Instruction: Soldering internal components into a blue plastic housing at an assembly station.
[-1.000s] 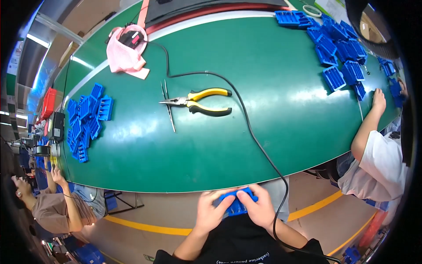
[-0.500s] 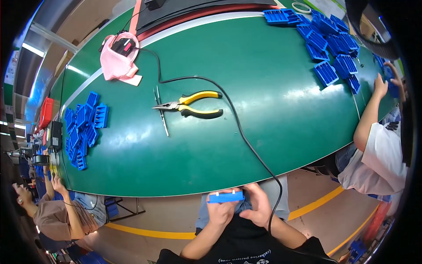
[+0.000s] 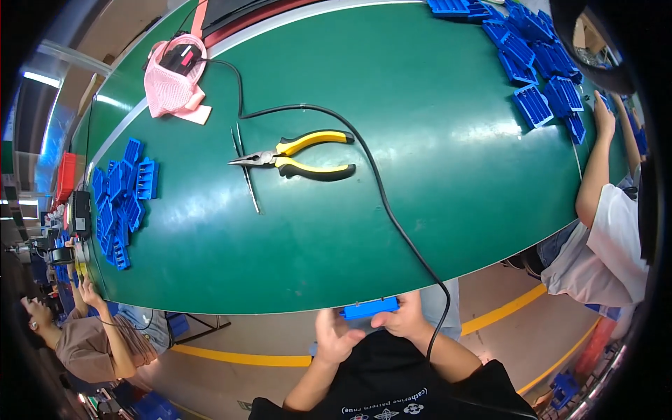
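Observation:
A blue slotted plastic case [image 3: 369, 308] is at the table's near edge, in front of my body. My right hand [image 3: 406, 318] grips its right end, thumb on the near side. Beside its left end is my left hand [image 3: 336, 339], thumb stretched out and apart from the fingers; whether its fingertips touch the case is unclear. On the green table [image 3: 308, 238], needle-nose pliers [image 3: 294, 155] with yellow and black handles lie across thin metal tweezers [image 3: 246, 171].
Blue slotted cases lie piled at the left [image 3: 119, 203] and far right [image 3: 542, 56]. A black cable [image 3: 381, 189] runs from beside a pink mesh pouch [image 3: 171, 87] across the table, over my right forearm. Co-workers sit at left [image 3: 105, 336] and right [image 3: 609, 238].
The blue case has passed from my left hand to my right and turned, its white tabs now out of sight. My left hand has opened away from it. The view has shifted slightly.

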